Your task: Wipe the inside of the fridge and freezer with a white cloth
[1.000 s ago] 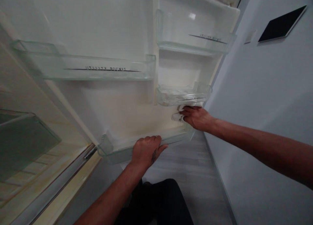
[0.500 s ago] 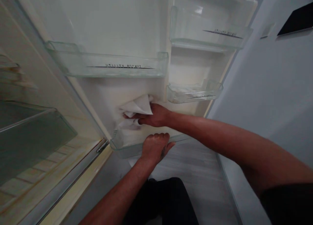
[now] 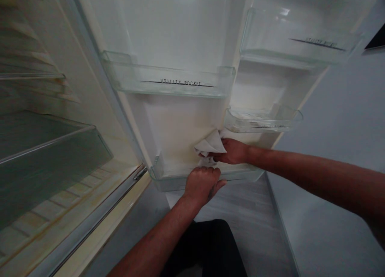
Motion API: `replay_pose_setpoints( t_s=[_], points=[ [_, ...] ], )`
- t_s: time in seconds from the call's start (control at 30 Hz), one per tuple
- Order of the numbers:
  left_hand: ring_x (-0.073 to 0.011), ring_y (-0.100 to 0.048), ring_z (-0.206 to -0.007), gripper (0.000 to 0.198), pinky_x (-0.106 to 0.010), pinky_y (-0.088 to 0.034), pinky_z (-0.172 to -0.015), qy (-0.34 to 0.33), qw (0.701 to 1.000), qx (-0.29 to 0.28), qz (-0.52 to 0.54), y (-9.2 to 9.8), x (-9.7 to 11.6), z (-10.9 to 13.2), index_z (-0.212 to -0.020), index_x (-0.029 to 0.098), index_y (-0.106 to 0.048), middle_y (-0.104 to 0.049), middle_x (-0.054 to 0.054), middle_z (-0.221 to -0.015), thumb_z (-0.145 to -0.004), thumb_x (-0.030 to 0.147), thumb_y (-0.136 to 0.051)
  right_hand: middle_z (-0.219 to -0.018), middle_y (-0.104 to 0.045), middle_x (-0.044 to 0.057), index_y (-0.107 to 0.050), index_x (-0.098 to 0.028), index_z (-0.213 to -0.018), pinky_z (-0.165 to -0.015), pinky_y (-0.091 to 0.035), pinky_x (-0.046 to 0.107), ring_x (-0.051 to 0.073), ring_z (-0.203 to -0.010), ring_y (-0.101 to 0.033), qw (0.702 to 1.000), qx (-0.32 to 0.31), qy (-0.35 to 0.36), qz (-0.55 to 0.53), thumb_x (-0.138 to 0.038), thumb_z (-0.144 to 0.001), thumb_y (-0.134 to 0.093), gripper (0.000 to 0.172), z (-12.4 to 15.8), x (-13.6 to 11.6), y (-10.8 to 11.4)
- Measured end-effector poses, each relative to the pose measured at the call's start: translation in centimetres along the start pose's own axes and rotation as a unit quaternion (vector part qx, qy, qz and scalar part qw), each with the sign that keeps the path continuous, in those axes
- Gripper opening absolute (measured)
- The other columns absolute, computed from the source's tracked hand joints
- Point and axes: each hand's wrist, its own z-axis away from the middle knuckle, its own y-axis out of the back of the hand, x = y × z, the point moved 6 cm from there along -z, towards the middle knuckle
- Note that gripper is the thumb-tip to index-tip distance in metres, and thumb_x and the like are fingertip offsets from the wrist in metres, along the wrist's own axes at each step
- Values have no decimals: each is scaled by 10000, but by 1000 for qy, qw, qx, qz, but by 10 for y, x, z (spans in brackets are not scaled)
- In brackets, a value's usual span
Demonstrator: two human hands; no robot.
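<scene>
Pale, smooth wall fills the right of the frame; grey, wood-grained floor at lower centre, dark trousers at the bottom edge.

White cloth just below centre, by the lower part of an open refrigerator door. Thin and limp, folded to a pointed flap; woven or paper, cannot tell. Right hand holds it bunched in the fingers, arm reaching in from the right edge. Contact between cloth and door lining is likely but partly hidden.

Left hand curls over the front rim of the bottom bin, thumb pointing right. Bin is clear, green-tinged plastic, long and shallow, corners rounded.

Judgement: a wiping step on the lower door lining, partway through. Next stroke would call for cloth spread flat, left hand steadying the bin.

Outward: lining glossy, cream-tinted low down. Upper left bin, above the cloth, carries dark lettering on clear plastic. Small right bin is curved and cloudy; upper right bin also lettered. Far left, translucent drawer over ribbed, yellow-stained plastic; straight metallic strip along the cabinet edge.
</scene>
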Motion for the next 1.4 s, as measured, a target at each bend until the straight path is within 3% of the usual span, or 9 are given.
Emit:
replay_pose_setpoints(
  t_s=[0.1, 0.2, 0.4, 0.6, 0.73, 0.93, 1.13, 1.3, 1.4],
  points=[
    [-305, -758, -892, 510, -400, -520, -741, -2, 1000, 10, 9, 0, 1, 1, -1021, 194, -718, -794, -130, -933, -1004, 643, -475, -1433, -683, 119, -694, -189, -1387, -1187, -473, 408, 239, -1386, -609, 1000, 8, -23, -14, -207, -1034, -524, 392, 31, 3, -6],
    [-298, -756, -911, 460, -389, -519, -757, -3, 1000, 19, 16, -1, 1, 2, -1044, 189, -721, -794, -141, -947, -1000, 604, -526, -1385, -709, 130, -724, -184, -1331, -1178, -483, 403, 243, -1372, -622, 1000, -9, -21, -1, -193, -1016, -544, 363, 31, -4, -13],
    [-310, -753, -903, 416, -400, -532, -750, -8, 999, 35, 28, -1, 1, 2, -1048, 178, -740, -799, -161, -984, -982, 560, -588, -1243, -771, 91, -783, -208, -1132, -1198, -441, 398, 215, -1264, -680, 996, -67, 55, 35, -136, -1002, -559, 268, -40, -29, -25],
    [-303, -771, -878, 392, -388, -558, -749, -15, 999, 36, 33, 1, -1, 3, -1025, 189, -747, -812, -138, -962, -965, 555, -622, -1306, -754, 47, -753, -242, -1239, -1202, -429, 394, 207, -1318, -647, 976, -65, 177, 113, -161, -1056, -492, 329, -127, -57, -24],
    [-305, -774, -879, 392, -393, -566, -736, -24, 999, 32, 32, 1, -2, 5, -1014, 194, -747, -816, -132, -969, -954, 565, -637, -1306, -753, 25, -759, -249, -1231, -1216, -419, 361, 181, -1318, -645, 970, -40, 193, 143, -161, -1075, -456, 351, -141, -63, -22],
    [-291, -773, -868, 464, -388, -552, -713, -26, 998, 39, 30, 3, -5, 8, -976, 196, -743, -807, -111, -922, -968, 628, -575, -1333, -739, 60, -772, -220, -1178, -1214, -430, 413, 219, -1296, -653, 975, -45, 194, 99, -194, -1028, -568, 254, -90, -46, -30],
    [-277, -771, -830, 456, -377, -521, -676, -28, 997, 67, 10, 2, -3, 9, -946, 202, -731, -803, -96, -872, -940, 644, -618, -1230, -767, 100, -774, -213, -1181, -1195, -452, 457, 251, -1274, -660, 996, -65, 57, 9, -275, -1052, -506, 304, -9, -18, -34],
    [-297, -765, -783, 411, -390, -505, -639, -34, 995, 93, 2, -1, -1, 9, -938, 195, -719, -793, -96, -842, -933, 601, -656, -1221, -772, 77, -805, -250, -1017, -1197, -443, 457, 282, -1297, -647, 980, -181, -87, -10, -170, -985, -517, 301, 59, -11, -11],
    [-300, -759, -775, 416, -396, -504, -640, -41, 994, 101, 3, 0, 1, 7, -937, 192, -717, -790, -101, -834, -953, 598, -625, -1230, -762, 151, -814, -175, -1004, -1091, -506, 491, 337, -1247, -679, 938, -288, -193, 22, -125, -907, -570, 267, 84, -6, 0]
  ],
)
